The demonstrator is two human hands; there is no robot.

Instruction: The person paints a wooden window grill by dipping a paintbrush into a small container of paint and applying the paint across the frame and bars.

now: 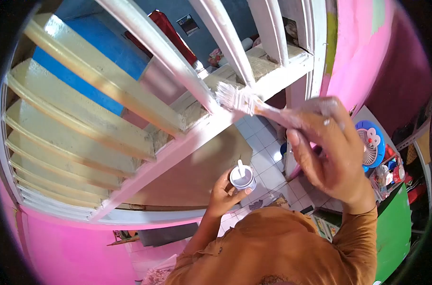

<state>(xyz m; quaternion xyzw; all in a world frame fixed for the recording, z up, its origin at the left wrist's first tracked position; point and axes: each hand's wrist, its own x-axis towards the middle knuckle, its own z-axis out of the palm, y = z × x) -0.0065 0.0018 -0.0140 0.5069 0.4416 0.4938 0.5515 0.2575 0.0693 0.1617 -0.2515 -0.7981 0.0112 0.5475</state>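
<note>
A paintbrush [268, 111] with white-coated bristles is pinched in my right hand [327, 142], which has paint on its fingers. The bristle tips touch or nearly touch the white wooden frame [225, 121], near the foot of a slat. Lower down, my left hand [225, 194] is wrapped round a small paint can [243, 179] holding pale paint, with a white stick standing in it. Slats near the brush are white, while those to the left [102, 78] are cream-coloured.
Pink walls [78, 247] stand at the lower left and right. A blue fan [370, 145] and a rack of small items [387, 175] are at the right, above a green panel [394, 232]. White floor tiles [266, 166] show below the frame.
</note>
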